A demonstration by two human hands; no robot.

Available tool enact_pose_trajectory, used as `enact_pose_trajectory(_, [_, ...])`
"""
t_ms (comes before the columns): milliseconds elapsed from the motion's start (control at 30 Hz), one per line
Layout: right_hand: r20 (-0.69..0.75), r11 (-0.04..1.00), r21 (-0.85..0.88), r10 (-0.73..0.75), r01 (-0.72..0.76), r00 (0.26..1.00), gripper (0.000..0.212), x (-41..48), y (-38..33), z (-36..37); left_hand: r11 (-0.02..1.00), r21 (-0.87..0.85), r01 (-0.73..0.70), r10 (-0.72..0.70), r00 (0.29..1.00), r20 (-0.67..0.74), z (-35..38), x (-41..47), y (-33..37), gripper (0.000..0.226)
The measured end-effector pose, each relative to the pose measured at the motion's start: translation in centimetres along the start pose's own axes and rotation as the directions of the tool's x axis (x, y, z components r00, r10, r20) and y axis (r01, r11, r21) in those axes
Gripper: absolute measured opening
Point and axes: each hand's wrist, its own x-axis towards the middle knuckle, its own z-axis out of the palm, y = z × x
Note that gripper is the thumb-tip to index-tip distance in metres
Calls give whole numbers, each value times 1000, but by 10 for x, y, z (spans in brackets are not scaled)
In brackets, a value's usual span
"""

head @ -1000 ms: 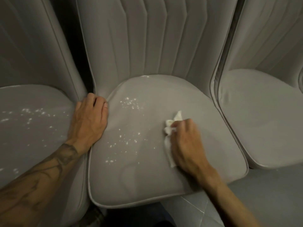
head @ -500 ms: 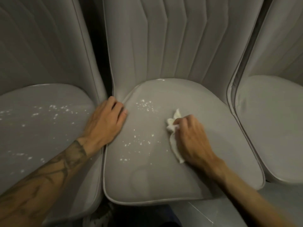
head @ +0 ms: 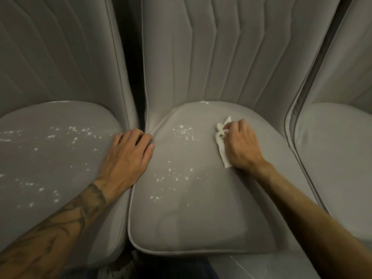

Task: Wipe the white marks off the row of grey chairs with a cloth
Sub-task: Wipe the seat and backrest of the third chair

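Note:
Three grey chairs stand side by side. The middle chair seat (head: 201, 224) carries white marks (head: 175, 174) on its left half, with another cluster (head: 184, 131) near the back. My right hand (head: 243, 146) grips a crumpled white cloth (head: 222, 143) and presses it on the seat's right half, just right of the marks. My left hand (head: 128, 158) rests flat on the seam between the left and middle seats, fingers straight. The left chair seat (head: 50, 208) is speckled with several white marks (head: 60, 141).
The right chair seat (head: 338, 158) shows no marks. Ribbed grey backrests (head: 231, 53) rise behind all the seats. A dark gap (head: 133, 67) separates the left and middle backrests. Pale floor (head: 251, 268) shows below the middle seat's front edge.
My view has shifted left, so more of the left chair shows. My right hand with the cloth has moved up the middle seat toward the backrest. My left hand stays on the seam.

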Motion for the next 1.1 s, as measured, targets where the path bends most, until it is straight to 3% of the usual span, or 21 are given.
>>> enact_pose_trajectory(67, [6, 997, -33, 72, -72, 997, 30, 16, -11, 1, 1000, 1, 5, -5, 1000, 11, -1, 1, 2, 26])
enact_pose_trajectory(200, [13, 955, 180, -242, 236, 970, 32, -16, -72, 12, 1000, 2, -1, 1, 1000, 14, -4, 1, 1, 25])
enact_pose_trajectory(267, [44, 933, 169, -328, 316, 944, 37, -13, -62, 8, 1000, 0, -4, 4, 1000, 9, -3, 1, -1, 27])
enact_pose_trajectory(400, [54, 999, -16, -27, 28, 998, 40, 46, -11, 8, 1000, 1, 1, -1, 1000, 1, -2, 2, 1, 27])
enact_pose_trajectory(467, [60, 998, -40, 41, -39, 997, 39, 55, -26, 12, 1000, -3, 7, -6, 1000, 10, -2, 2, 2, 26])
enact_pose_trajectory(567, [38, 975, 128, -190, 184, 981, 32, 27, -82, 23, 1000, 4, 0, 0, 1000, 14, -2, -1, 0, 26])
enact_pose_trajectory(633, [42, 927, 98, -367, 362, 929, 33, 12, -88, 23, 1000, 6, 3, -3, 1000, 7, 1, -1, -2, 26])
enact_pose_trajectory(667, [56, 922, 75, -384, 380, 922, 37, 19, -79, 21, 1000, 8, 4, -4, 1000, 2, 2, -1, -2, 26])
enact_pose_trajectory(767, [85, 993, -50, -105, 109, 991, 44, 60, -46, 21, 1000, 9, 4, -4, 1000, -7, 4, 0, -1, 27])
enact_pose_trajectory(833, [92, 998, -63, 32, -26, 995, 42, 69, -57, 24, 1000, 4, 8, -8, 1000, -5, 4, 1, 0, 26])
enact_pose_trajectory(867, [102, 1000, -18, -3, 5, 995, 43, 65, -75, 28, 1000, 3, 11, -11, 1000, -2, 4, 1, -1, 26])
enact_pose_trajectory(933, [116, 974, 95, -216, 205, 969, 44, 43, -114, 34, 1000, -3, 13, -13, 1000, 0, 3, -1, -1, 25])
enact_pose_trajectory(1000, [106, 931, 112, -359, 348, 927, 46, 35, -117, 29, 1000, -3, 13, -13, 1000, -1, 4, -1, -4, 25])
enact_pose_trajectory(1033, [106, 933, 84, -358, 351, 928, 47, 43, -108, 26, 1000, -1, 11, -11, 1000, -2, 4, 0, -4, 25])
enact_pose_trajectory(1100, [102, 980, -1, -196, 197, 975, 41, 66, -84, 28, 1000, 6, 9, -9, 1000, -6, 4, 0, -2, 25])
